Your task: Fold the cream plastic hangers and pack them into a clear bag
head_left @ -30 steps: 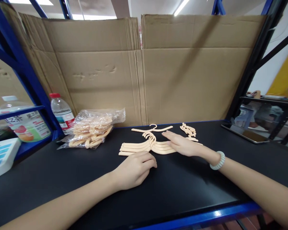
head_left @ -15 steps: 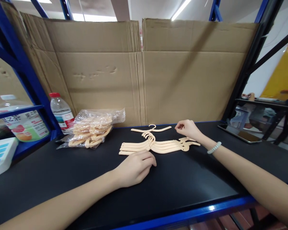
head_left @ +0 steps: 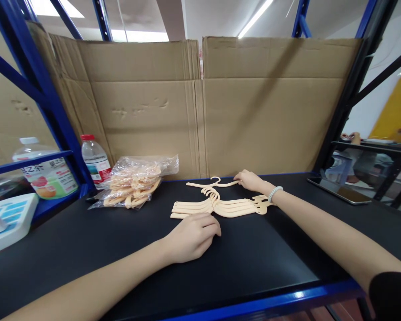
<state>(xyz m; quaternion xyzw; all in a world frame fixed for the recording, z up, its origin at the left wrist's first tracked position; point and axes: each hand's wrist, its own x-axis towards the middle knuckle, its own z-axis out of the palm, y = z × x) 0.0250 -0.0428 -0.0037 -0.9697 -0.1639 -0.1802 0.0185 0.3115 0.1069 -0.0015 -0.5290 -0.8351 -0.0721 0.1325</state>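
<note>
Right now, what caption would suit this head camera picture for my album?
Left hand rests by a stack of cream hangers on a black table; right hand touches a single hanger.

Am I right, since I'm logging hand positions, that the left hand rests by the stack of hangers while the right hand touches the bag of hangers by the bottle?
Not quite. In the head view the right hand touches the single loose hanger lying behind the stack of hangers, not the bag of hangers. The left hand does rest by the stack.

Bare black worktop (head_left: 254,263) lies open across the lower frame; upright brown cardboard sheets (head_left: 200,107) wall the back, a clear bag of cream hangers (head_left: 133,183) crowds centre-left.
</note>
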